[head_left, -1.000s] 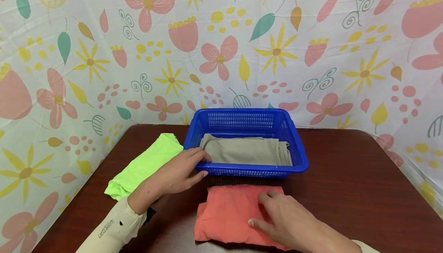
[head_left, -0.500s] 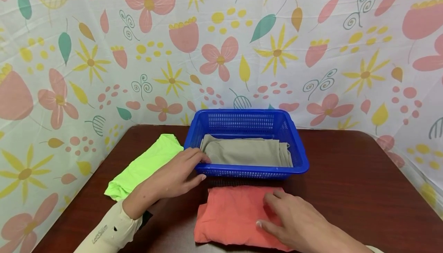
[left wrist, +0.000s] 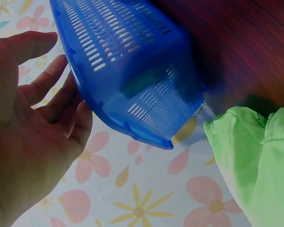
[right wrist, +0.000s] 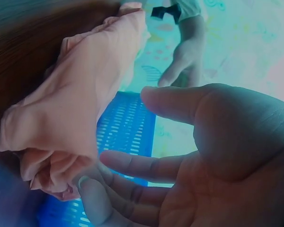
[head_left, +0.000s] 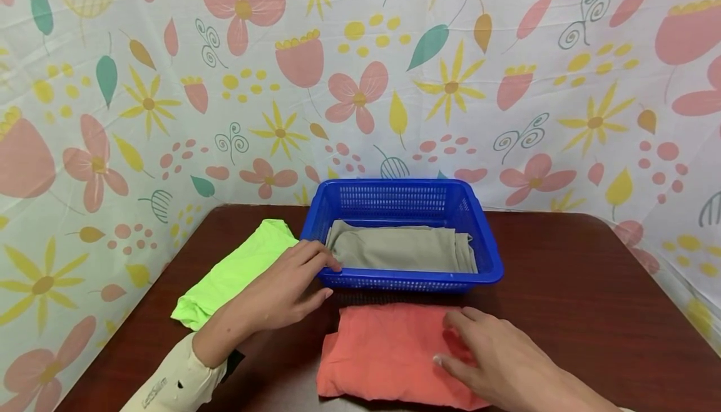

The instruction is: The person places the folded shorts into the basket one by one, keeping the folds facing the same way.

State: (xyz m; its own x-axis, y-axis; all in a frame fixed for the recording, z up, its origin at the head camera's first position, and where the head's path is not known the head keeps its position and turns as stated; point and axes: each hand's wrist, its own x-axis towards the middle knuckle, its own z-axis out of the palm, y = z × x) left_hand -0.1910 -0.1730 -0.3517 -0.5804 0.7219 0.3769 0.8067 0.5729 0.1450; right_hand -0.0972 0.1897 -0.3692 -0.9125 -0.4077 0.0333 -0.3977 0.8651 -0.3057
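Observation:
A folded coral cloth (head_left: pixel 388 355) lies on the table in front of the basket. Over its right end is my right hand (head_left: pixel 496 355), fingers loosely bent and thumb apart from them. The right wrist view shows the fingertips (right wrist: pixel 114 161) at the folded edge, with no cloth gripped. My left hand (head_left: pixel 287 287) is at the front left corner of the blue plastic basket (head_left: pixel 417 279). In the left wrist view its relaxed fingertips (left wrist: pixel 61 61) are right at the rim. Inside the basket lies a folded grey-beige cloth (head_left: pixel 400 248).
A neon green folded cloth (head_left: pixel 242 268) lies left of the basket, partly behind my left forearm. The dark brown table (head_left: pixel 574 287) extends to the right. A floral sheet (head_left: pixel 360 86) hangs behind it.
My right hand has slid slightly to the right over the coral cloth, showing more of it. The left hand has drawn back a little at the rim. The basket stays in place.

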